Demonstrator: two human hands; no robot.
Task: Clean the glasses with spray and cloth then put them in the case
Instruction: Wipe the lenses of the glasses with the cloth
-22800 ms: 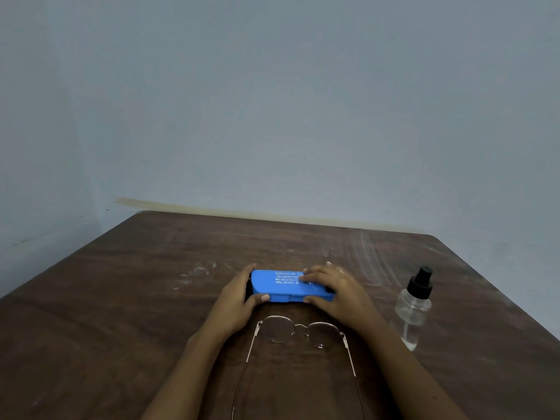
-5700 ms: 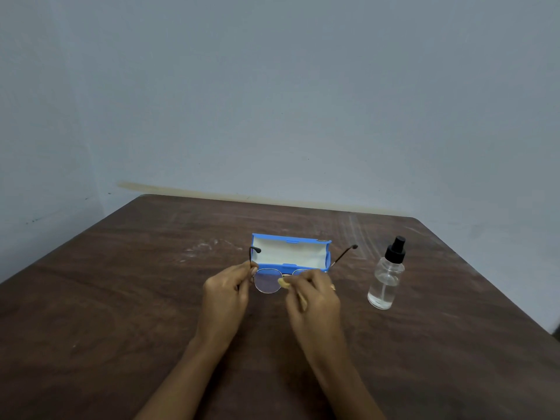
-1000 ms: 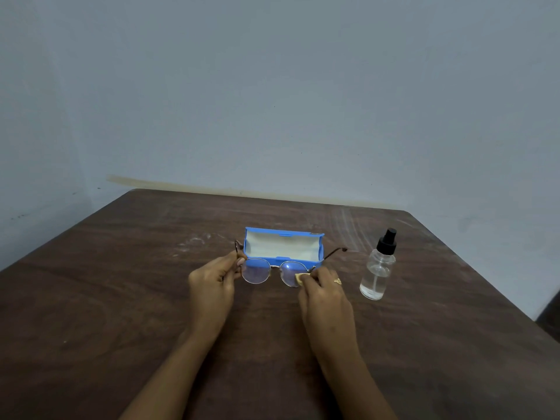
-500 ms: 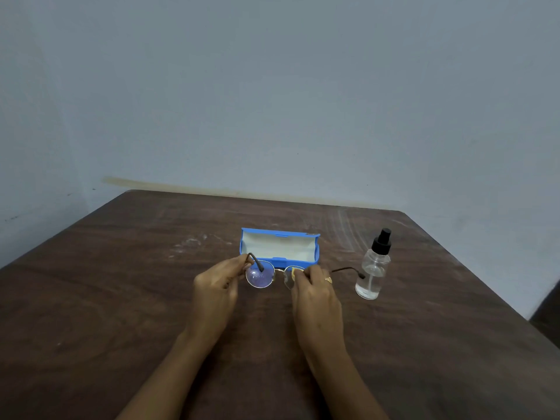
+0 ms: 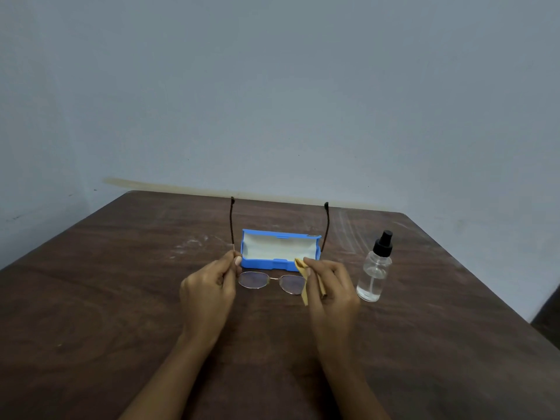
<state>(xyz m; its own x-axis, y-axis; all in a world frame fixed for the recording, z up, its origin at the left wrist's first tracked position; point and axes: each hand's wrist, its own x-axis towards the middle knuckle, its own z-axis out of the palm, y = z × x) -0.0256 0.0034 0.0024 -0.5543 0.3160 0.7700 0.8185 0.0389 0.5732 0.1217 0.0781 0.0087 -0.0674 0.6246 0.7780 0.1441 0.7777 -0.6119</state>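
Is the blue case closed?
No, the blue case stands open on the table, its pale lining showing behind the glasses.

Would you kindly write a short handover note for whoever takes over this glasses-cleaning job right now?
Left hand pinches the glasses at the left hinge, with the temples unfolded and pointing away.
Right hand pinches the yellow cloth at the right lens's outer edge.
The blue case lies open on the table just behind; the spray bottle stands upright to its right.
Done: case opened, cloth in hand. Whether spray was applied cannot be told.
Left: finish wiping, fold the temples, lay the glasses in the case.
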